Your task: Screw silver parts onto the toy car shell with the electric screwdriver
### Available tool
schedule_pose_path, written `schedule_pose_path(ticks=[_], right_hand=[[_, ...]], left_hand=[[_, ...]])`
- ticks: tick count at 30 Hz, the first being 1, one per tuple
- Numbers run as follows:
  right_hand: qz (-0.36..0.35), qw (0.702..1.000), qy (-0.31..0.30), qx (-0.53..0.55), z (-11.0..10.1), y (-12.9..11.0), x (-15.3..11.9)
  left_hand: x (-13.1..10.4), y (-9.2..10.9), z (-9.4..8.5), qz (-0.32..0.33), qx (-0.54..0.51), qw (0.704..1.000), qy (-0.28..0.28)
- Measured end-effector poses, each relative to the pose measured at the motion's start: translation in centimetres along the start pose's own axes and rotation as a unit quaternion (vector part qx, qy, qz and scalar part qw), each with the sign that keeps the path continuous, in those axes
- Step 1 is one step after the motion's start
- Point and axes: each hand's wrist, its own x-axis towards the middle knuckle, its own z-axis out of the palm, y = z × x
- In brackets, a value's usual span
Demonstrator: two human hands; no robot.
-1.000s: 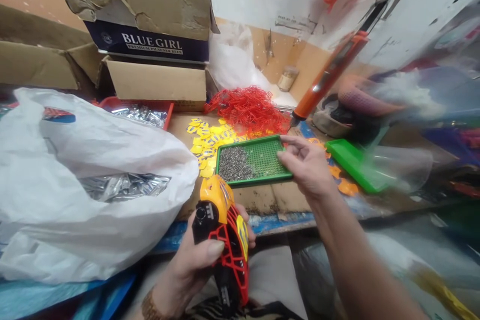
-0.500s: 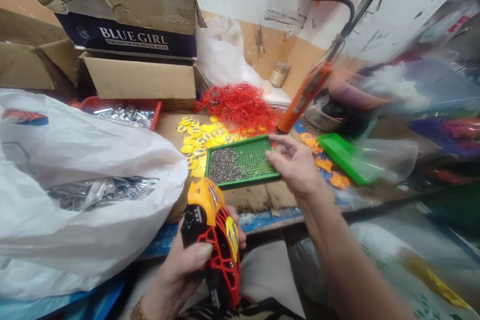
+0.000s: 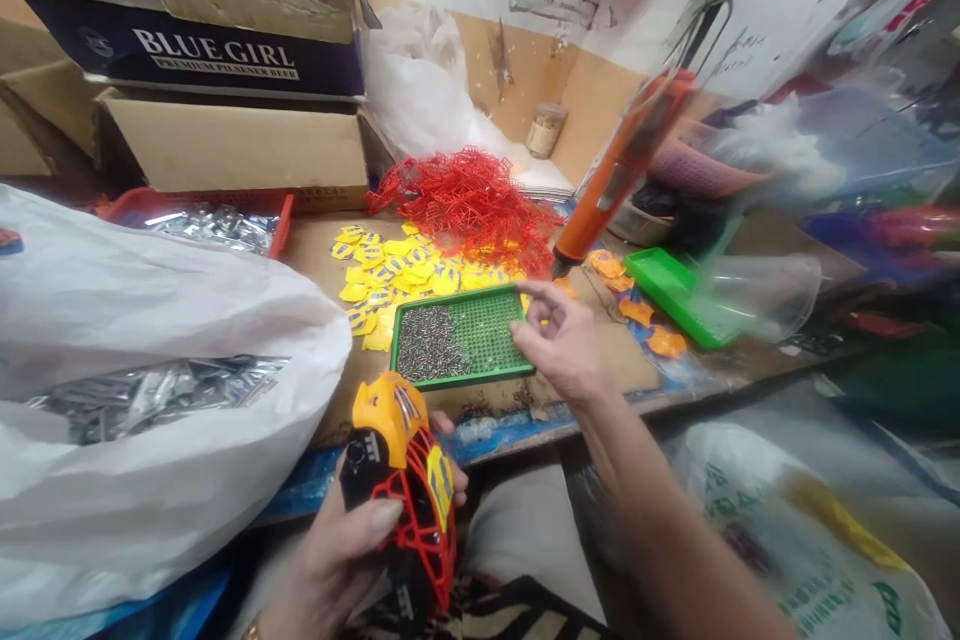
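Observation:
A black, red and orange-yellow plastic assembly [image 3: 409, 480] rests in my left hand [image 3: 341, 550], with the thumb pressed on its near side and fingertips showing beyond. My right hand [image 3: 559, 340] pinches the right edge of a green tray [image 3: 491, 332]. Small metal screws [image 3: 431, 342] cover the tray's left half; its gridded right half shows bare. Beyond it lie yellow pieces [image 3: 412, 270] with stickers and a heap of red lattice parts [image 3: 465, 200]. An orange electric screwdriver [image 3: 619, 170] hangs just behind my right hand, tip down.
A white bag [image 3: 172, 290] of silvery parts fills the left side. Behind it are a red tray [image 3: 281, 220] and cardboard boxes [image 3: 240, 140]. To the right, a green tray [image 3: 675, 295] sits beside orange pieces [image 3: 637, 310] and a clear container [image 3: 780, 295].
The view has shifted, so most things appear farther left. The screwdriver's tip now shows above my right hand. Both hands keep their holds.

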Motion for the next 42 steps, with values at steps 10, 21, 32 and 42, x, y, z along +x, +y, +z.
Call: schedule_pose_path(ticks=[10,21,32,42], right_hand=[[0.006,0.992,-0.105,-0.07,0.5,10.2,-2.5],[-0.088,0.952,-0.127,-0.264,-0.5,7.8,-3.8],[-0.117,0.846,-0.361,-0.375,0.1,4.9,-2.4],[-0.135,0.755,-0.434,-0.472,1.4,3.8,-1.1]], left_hand=[[-0.9,-0.7,-0.6,-0.104,0.076,0.981,0.142],[-0.1,-0.8,-0.7,-0.099,0.104,0.982,0.121],[-0.3,-0.9,-0.7,-0.092,0.09,0.984,0.12],[-0.2,-0.9,-0.8,-0.085,0.074,0.988,0.104]])
